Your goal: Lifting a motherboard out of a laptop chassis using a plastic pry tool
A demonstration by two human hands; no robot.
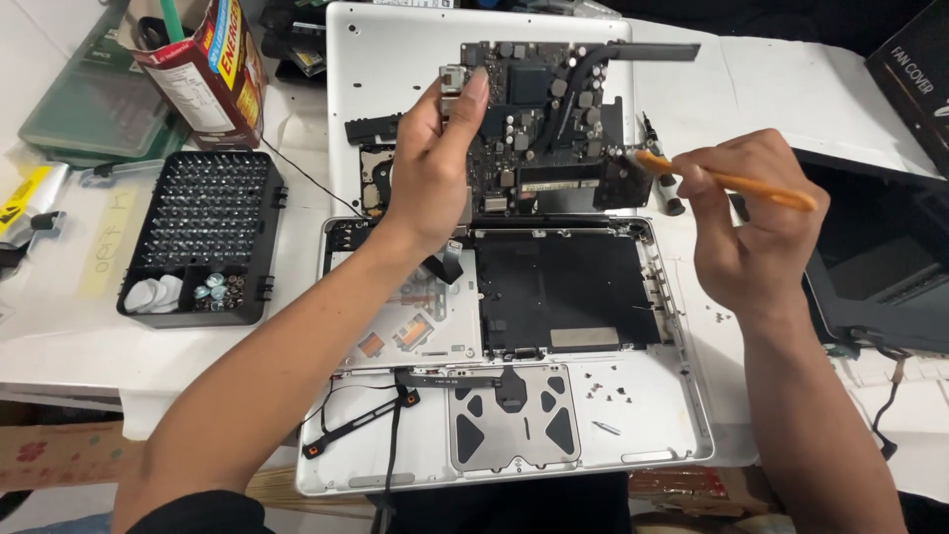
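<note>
My left hand (430, 163) grips the left edge of a dark laptop logic board (554, 119), holding it lifted and tilted above the opened silver laptop case (652, 396). My right hand (741, 222) pinches a thin orange tool (732, 181) whose tip touches the board's right edge. Below the board the case shows a black inner panel (563, 287), a trackpad underside (514, 415) and loose black cables (366, 410).
A black tray of screwdriver bits (203, 232) sits at left, a printed carton (203, 64) behind it. The silver bottom cover (395, 69) lies behind the board. A dark screen part (880, 257) lies at right. Small loose screws (608, 391) rest on the palm rest.
</note>
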